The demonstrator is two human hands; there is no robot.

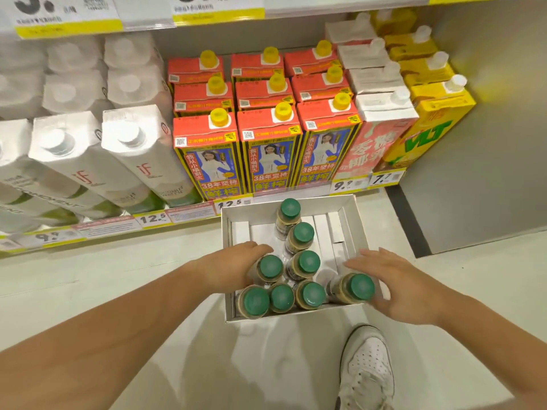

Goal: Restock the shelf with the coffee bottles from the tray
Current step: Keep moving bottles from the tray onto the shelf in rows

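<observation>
Your forearms reach down to the white tray (352, 220) on the floor, where eight green-capped coffee bottles (302, 261) stand. Your left hand (233, 266) wraps one bottle (268, 269); your right hand (396, 284), fingers spread, cups another (353, 288) without closing. This looks like the pickup step: close, lift straight up, then find room on the shelf (177, 223).

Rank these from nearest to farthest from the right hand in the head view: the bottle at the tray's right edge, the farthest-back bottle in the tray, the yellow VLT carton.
1. Right-edge bottle, right beside the right hand.
2. Farthest-back bottle, toward the tray's far end.
3. Yellow VLT carton, up on the shelf at right.
</observation>
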